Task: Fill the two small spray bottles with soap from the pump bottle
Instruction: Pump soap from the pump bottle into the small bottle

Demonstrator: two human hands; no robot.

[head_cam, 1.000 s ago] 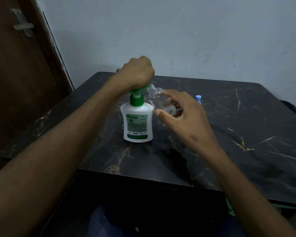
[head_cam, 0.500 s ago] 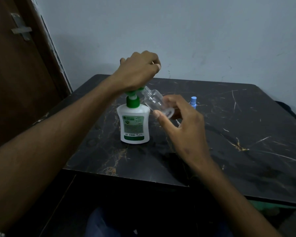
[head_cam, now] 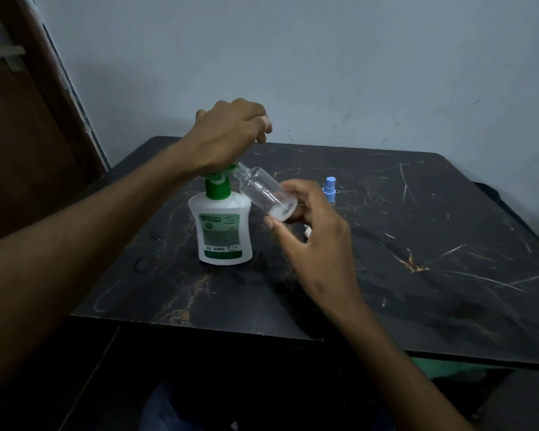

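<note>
Gripping pump head (head_cam: 221,175), clear bottle (head_cam: 265,194): hands; scratched black marble table (head_cam: 417,244), grey wall (head_cam: 324,63).

The white plastic pump bottle (head_cam: 223,231) has a green pump top and a green-and-white printed label; at its 2 o'clock tilts a clear plastic spray bottle (head_cam: 263,194), whitish at its base. Further toward 3 o'clock is a light blue spray cap (head_cam: 329,188). The black marbled surface (head_cam: 417,244) carries gold and white veins.
</note>
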